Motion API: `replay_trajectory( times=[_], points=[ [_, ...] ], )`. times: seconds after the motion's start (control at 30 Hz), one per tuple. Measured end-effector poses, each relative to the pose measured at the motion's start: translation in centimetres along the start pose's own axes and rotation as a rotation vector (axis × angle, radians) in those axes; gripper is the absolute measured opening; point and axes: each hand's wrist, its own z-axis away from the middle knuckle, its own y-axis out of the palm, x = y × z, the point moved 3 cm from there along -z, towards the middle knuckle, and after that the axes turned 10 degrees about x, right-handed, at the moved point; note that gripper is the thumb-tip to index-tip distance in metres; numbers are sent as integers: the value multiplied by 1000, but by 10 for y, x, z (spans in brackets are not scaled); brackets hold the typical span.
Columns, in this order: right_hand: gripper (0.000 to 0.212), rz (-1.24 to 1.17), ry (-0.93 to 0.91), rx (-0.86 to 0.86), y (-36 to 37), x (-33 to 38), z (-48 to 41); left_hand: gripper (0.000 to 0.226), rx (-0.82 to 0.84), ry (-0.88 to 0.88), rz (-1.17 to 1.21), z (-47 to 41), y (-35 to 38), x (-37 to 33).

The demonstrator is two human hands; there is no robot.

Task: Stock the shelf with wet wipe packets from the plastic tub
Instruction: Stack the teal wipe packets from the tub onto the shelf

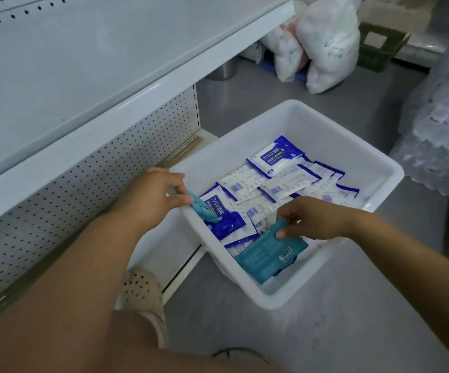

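While the left hand (156, 196) pinches a teal wet wipe packet (204, 210) between thumb and fingers at the left rim of the white rectangular plastic tub (325, 125), the right hand (315, 218) grips a flat teal packet with a barcode (266, 254), thumb on top, in the tub's near part. Blue-and-white wet wipe packets (274, 157) lie loose across the tub's bottom, some face up, others showing barcodes. The tub stands on the grey floor (325, 332), just beside the white metal shelf (83, 76) with its perforated back panel.
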Motion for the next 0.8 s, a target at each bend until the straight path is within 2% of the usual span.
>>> replay_trajectory(
  times=[0.17, 0.27, 0.37, 0.6, 0.7, 0.8],
  points=[
    [43, -362, -37, -152, -3, 6, 11, 19, -60, -6, 121, -8, 7, -9],
    [45, -516, -39, -299, -5, 11, 21, 17, -127, 5, 201, -7, 3, -21],
    [41, -645, -33, -450, -7, 15, 30, 18, -225, 34, 287, 2, -2, -42],
    [21, -1208, -139, -761, -14, 31, 38, 26, -373, -24, 492, 16, -10, -64],
    [19, -1261, -154, -922, -23, 45, 45, 24, -428, -47, 690, 24, -18, -69],
    [19, -1282, -238, -996, -36, 71, 50, 20, -476, -40, 922, 38, -33, -74]
  ],
)
